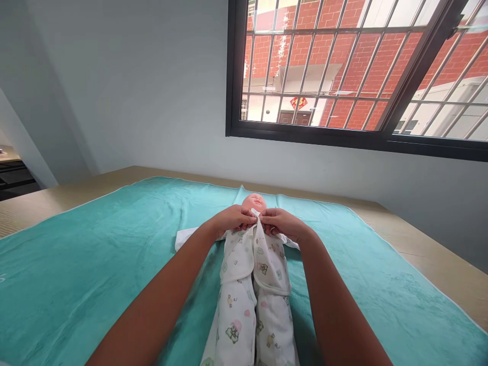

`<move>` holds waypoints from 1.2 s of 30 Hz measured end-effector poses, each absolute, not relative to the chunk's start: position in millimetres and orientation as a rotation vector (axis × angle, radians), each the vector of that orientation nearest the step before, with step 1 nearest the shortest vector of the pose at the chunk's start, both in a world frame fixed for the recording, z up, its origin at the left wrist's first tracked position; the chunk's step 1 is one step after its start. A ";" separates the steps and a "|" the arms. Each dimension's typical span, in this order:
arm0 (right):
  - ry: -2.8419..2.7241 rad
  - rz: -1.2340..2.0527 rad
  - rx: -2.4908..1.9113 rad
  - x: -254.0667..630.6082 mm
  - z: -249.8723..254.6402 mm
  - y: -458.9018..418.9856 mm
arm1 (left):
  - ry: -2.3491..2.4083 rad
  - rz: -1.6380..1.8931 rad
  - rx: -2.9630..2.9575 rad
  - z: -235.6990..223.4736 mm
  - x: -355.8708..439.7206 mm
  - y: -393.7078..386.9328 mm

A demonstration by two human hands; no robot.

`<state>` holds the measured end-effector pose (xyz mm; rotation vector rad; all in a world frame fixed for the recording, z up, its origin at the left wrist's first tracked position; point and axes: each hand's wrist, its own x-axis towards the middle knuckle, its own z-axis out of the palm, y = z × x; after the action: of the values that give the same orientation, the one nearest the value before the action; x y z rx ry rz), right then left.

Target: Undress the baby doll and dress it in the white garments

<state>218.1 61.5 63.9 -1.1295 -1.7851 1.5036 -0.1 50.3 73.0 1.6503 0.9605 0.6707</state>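
A baby doll (254, 202) lies on its back, its head toward the wall. It wears a white baby jacket (238, 256) with a small coloured print, and matching trousers (234, 320) run down toward me. At the neckline my left hand (236, 218) pinches the left front edge of the jacket. My right hand (280, 222) pinches the other edge just beside it, so the two sets of fingertips nearly meet below the doll's chin. Lower down, the two jacket fronts hang slightly apart. The doll's sleeves stretch out to both sides, partly behind my arms. Any fastener is hidden by my fingers.
A turquoise blanket (114, 249) is spread under the doll on a pale wooden table (423, 254). Behind it rises a light grey wall (152, 101) with a dark-framed, barred window (305, 133). A dark shelf (15, 175) stands at the far left.
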 end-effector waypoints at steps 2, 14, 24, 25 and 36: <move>-1.779 1.513 -1.105 218.7 63.5 61.2 | 0.976 0.671 1.661 72.2 -0.2 50.6; -1.839 1.508 -1.055 220.2 62.5 58.5 | 0.985 0.692 1.709 70.7 1.2 50.6; -1.868 1.428 -1.110 216.0 62.7 58.6 | 1.155 0.714 1.789 72.6 8.0 47.1; -1.872 1.427 -1.107 215.9 62.8 58.7 | 1.136 0.716 1.779 72.3 7.2 46.9; -1.888 1.404 -1.134 213.5 62.9 59.5 | 0.988 0.778 1.562 66.0 5.0 52.1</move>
<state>213.5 59.5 62.9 -1.1338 -1.8883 1.4044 5.0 52.1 66.0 1.5615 0.9883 0.7775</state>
